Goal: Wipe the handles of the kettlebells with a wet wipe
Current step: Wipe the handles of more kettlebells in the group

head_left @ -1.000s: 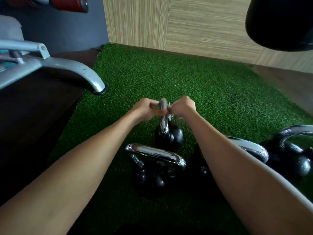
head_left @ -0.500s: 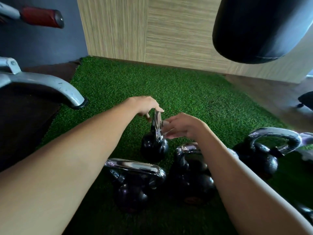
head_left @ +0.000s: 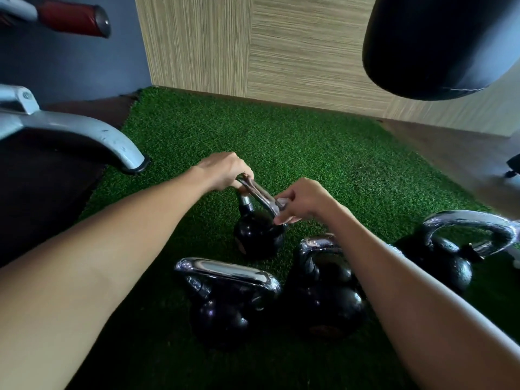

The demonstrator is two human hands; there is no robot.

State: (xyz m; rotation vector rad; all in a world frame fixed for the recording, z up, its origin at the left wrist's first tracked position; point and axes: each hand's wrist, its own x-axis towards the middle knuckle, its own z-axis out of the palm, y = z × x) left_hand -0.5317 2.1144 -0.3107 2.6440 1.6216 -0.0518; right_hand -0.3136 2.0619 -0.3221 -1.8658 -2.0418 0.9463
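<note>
A small black kettlebell (head_left: 257, 235) with a chrome handle (head_left: 257, 194) stands on the green turf (head_left: 309, 142). My left hand (head_left: 225, 171) grips the far left end of that handle. My right hand (head_left: 302, 199) pinches a white wet wipe (head_left: 281, 205) around the handle's near right end. Two larger black kettlebells (head_left: 222, 311) (head_left: 326, 299) with chrome handles stand closer to me, the right one partly behind my right forearm. Another kettlebell (head_left: 447, 263) sits at the right.
A grey metal machine leg (head_left: 92, 139) ends on the turf's left edge, with a red-padded bar (head_left: 73, 16) above it. A black punching bag (head_left: 439, 43) hangs at the upper right. A wood-panelled wall (head_left: 267, 52) stands behind the turf, and dark floor lies on both sides.
The small kettlebell's handle has turned from edge-on to slanted across the view. My left hand now grips its far end, and my right hand has closed the wipe on its near end.
</note>
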